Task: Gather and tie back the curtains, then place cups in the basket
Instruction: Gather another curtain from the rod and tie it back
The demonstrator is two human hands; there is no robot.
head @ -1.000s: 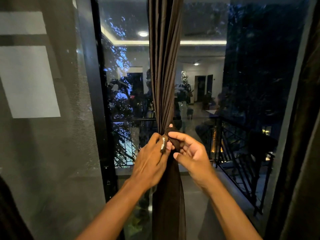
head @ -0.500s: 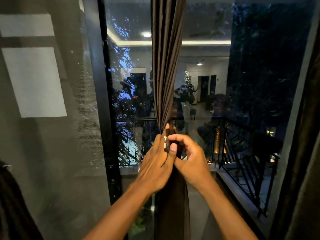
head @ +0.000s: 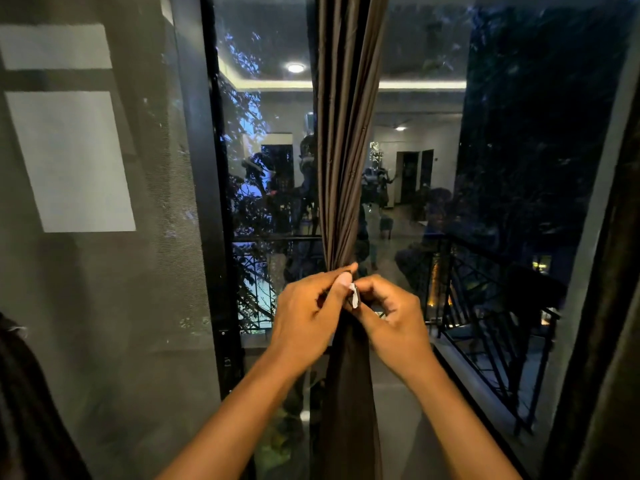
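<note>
A dark brown curtain [head: 346,140] hangs gathered into a narrow bundle in front of the window glass. At its waist both hands meet. My left hand [head: 306,315] wraps the bundle from the left and pinches the end of the tie-back with thumb and forefinger. My right hand [head: 391,313] grips the other end from the right, fingers curled. Between the fingertips shows a small white tab [head: 354,295] on the dark tie-back band. Most of the band is hidden by the hands. No cups or basket are in view.
A black door frame [head: 211,202] stands left of the curtain, with a mesh screen [head: 104,271] further left. Another dark curtain [head: 609,341] hangs at the right edge. Beyond the glass runs a balcony railing [head: 485,289].
The hands have drawn closer together at the curtain's waist; the right hand's fingers have curled in, and the white tab now sits between the two hands.
</note>
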